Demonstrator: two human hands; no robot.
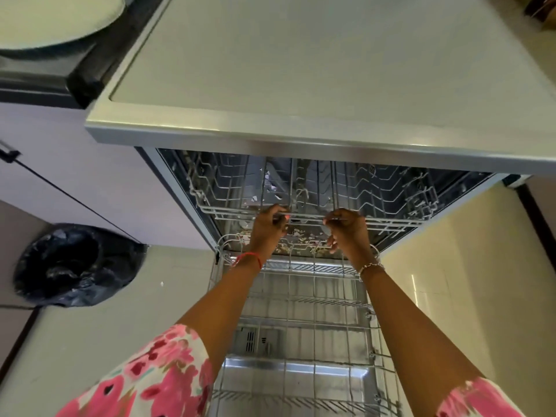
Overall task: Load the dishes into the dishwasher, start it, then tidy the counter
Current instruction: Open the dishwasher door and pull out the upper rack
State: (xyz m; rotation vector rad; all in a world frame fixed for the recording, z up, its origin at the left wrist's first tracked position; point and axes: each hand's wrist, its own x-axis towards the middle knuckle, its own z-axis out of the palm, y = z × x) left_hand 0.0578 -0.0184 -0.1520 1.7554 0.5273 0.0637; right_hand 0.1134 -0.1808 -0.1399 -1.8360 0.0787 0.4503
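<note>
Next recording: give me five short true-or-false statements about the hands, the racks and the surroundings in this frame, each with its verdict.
1. The left hand and right hand both hold the front rail of the upper rack. True.
2. The lower rack is pushed fully inside the dishwasher. False: it is pulled out over the open door.
3. Plates are stacked in the lower rack. False: no dishes show in it.
4. A bin lined with a black bag stands on the floor to the left. True.
5. A red band circles the left wrist. True.
</note>
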